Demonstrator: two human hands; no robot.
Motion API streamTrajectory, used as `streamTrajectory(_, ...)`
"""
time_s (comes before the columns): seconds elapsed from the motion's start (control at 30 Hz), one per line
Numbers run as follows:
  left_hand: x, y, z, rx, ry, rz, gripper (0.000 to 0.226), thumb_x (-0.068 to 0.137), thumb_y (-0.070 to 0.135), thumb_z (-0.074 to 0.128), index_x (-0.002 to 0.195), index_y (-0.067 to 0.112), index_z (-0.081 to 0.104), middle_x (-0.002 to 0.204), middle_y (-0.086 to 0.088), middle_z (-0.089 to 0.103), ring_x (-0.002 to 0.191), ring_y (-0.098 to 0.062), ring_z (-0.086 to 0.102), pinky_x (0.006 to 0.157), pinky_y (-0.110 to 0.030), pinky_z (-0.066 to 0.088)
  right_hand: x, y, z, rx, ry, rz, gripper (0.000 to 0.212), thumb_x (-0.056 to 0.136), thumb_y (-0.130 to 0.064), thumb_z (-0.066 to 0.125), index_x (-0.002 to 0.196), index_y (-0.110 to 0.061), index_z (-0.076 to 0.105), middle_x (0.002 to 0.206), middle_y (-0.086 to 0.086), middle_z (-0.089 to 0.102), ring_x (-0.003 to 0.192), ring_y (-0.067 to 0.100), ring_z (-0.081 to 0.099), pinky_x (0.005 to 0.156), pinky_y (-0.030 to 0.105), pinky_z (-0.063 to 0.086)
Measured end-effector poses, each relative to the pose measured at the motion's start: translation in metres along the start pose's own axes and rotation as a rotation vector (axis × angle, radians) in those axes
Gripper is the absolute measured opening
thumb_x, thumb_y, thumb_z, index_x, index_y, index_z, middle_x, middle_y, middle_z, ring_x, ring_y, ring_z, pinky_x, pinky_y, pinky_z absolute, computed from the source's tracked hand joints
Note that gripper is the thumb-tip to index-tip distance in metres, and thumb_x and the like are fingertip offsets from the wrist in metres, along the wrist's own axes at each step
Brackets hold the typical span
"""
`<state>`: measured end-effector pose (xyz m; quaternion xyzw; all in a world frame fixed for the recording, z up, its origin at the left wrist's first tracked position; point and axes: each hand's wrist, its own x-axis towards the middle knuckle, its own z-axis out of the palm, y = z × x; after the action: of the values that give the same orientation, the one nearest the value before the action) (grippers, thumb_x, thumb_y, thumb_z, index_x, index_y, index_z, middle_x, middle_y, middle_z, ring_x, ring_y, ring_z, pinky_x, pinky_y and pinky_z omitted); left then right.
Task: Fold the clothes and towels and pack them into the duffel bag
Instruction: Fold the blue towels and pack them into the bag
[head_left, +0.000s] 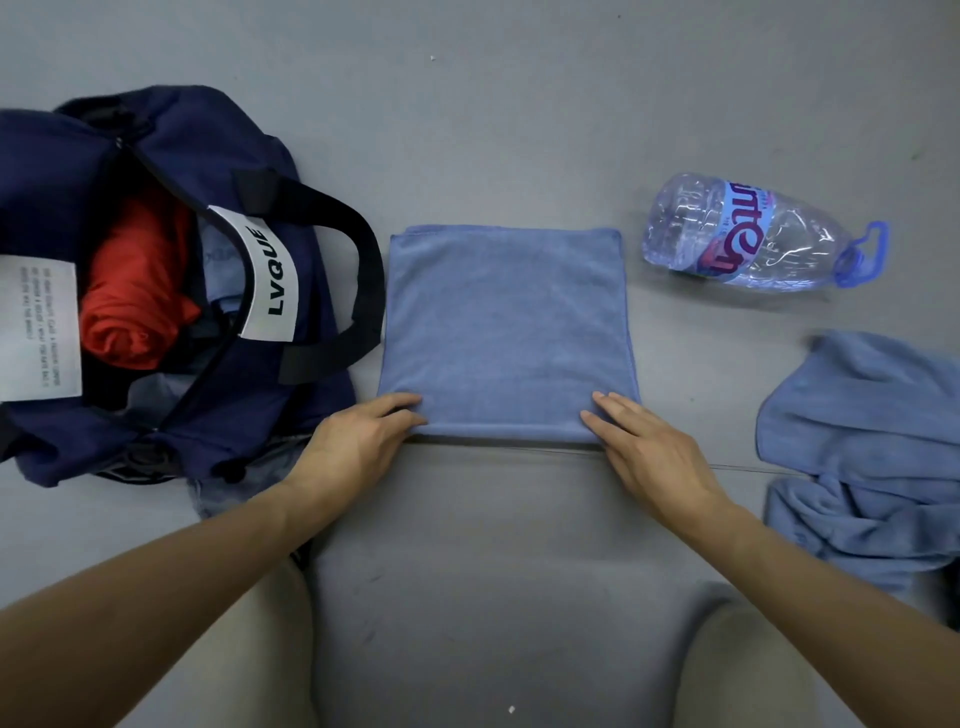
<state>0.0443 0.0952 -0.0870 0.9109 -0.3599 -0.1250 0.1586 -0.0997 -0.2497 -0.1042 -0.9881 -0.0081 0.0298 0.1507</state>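
Our left hand (358, 441) and right hand (649, 452) press straight fingers (618, 410) flat on the 2 near corners of the folded blue towel (506, 332) on the floor (519, 104), the open duffel bag (311, 395) just left, nearer our left hand

Matt fuzzy cloth towel (506, 332); glossy clear plastic bottle (748, 236).

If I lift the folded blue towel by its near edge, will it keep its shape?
Probably not: the folded towel is soft cloth in stacked layers, so it would likely droop open. The left hand and right hand touch only its near corners; the far half would probably sag.
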Motion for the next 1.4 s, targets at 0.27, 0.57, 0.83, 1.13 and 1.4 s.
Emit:
streamTrajectory(0.27, -0.035, 0.014, -0.012, -0.118, -0.057, 0.021, 0.031, 0.094, 0.033, 0.045, 0.108, 0.026, 0.071, 0.092, 0.005, 0.074, 0.079, -0.019, 0.072, 0.061, -0.034, 0.059, -0.032, -0.014, -0.027, 0.181, -0.207, 0.064, 0.03, 0.094, -0.021, 0.059, 0.12, -0.026, 0.073, 0.124, -0.007, 0.07, 0.115, 0.016, 0.066, 0.092, 0.029, 0.052)
streamTrajectory(0.57, 0.016, 0.016, -0.053, -0.176, 0.031, -0.088, 0.043, 0.098, 0.044, 0.04, 0.129, 0.028, 0.065, 0.111, 0.004, 0.073, 0.099, -0.019, 0.069, 0.079, -0.038, 0.056, 0.016, -0.012, -0.065, 0.27, -0.08, 0.25, 0.019, 0.097, -0.028, 0.062, 0.111, -0.035, 0.073, 0.07, -0.012, 0.061, 0.071, 0.016, 0.062, 0.067, 0.026, 0.036)
streamTrajectory(0.83, 0.098, 0.0, -0.066, 0.129, 0.047, -0.124, 0.032, 0.101, 0.025, 0.049, 0.131, 0.025, 0.059, 0.116, -0.006, 0.07, 0.103, -0.036, 0.065, 0.076, -0.044, 0.051, 0.118, 0.019, -0.075, 0.243, 0.08, 0.394, 0.021, 0.094, -0.041, 0.063, 0.102, -0.024, 0.073, 0.084, 0.004, 0.07, 0.085, 0.029, 0.063, 0.074, 0.034, 0.043)
streamTrajectory(1.13, 0.093, 0.016, -0.041, 0.293, 0.058, -0.091, 0.046, 0.098, 0.026, 0.055, 0.143, 0.019, 0.047, 0.135, -0.011, 0.051, 0.091, -0.036, 0.056, 0.057, -0.042, 0.05, 0.135, 0.02, -0.037, -0.143, -0.115, 0.018, 0.051, 0.096, -0.037, 0.047, 0.142, -0.015, 0.052, 0.148, 0.017, 0.047, 0.134, 0.04, 0.043, 0.107, 0.052, 0.041)
streamTrajectory(1.4, 0.059, 0.052, -0.013, 0.387, -0.289, -0.154, 0.07, 0.097, 0.066, 0.013, 0.157, 0.032, 0.023, 0.165, -0.004, 0.018, 0.131, -0.028, 0.043, 0.094, -0.04, 0.043, 0.097, 0.004, -0.031, -0.286, -0.35, 0.086, 0.064, 0.096, -0.055, 0.023, 0.155, -0.032, 0.029, 0.165, 0.005, 0.021, 0.145, 0.031, 0.03, 0.1, 0.047, 0.041)
